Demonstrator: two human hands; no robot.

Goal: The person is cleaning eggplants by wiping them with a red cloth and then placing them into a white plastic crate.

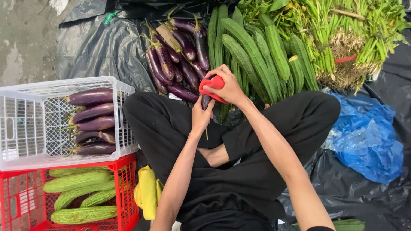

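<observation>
You sit cross-legged on the floor, and your left hand (201, 116) has its grip clenched around the lower part of a purple eggplant (206, 102), holding it upright just ahead of your knees so its upper end faces the other hand. Your right hand (229, 87) grasps a red cloth (214, 82) and presses it over the top of that eggplant; the cloth wraps the tip, which suits rubbing the skin while the left hand steadies the fruit. The eggplant sits at the centre of the view, between your two hands and touching both.

At 12 o'clock a loose heap of eggplants (177, 60) lies within arm's reach, with a stack of ridged green gourds (261, 55) just beside it toward 1 o'clock, and bundled leafy greens (342, 38) farther out at 2 o'clock. At 9 o'clock a white plastic crate (25, 128) holds eggplants laid side by side, stems pointing the same way. Below it, at 8 o'clock, a red plastic crate (124, 188) holds pale green gourds. A yellow cloth (147, 192) rests by your left thigh.

Everything lies on black plastic sheeting (102, 51) spread over a grey concrete floor (25, 38), bare at 10 o'clock. A crumpled blue plastic bag (368, 137) lies at 3 o'clock.
</observation>
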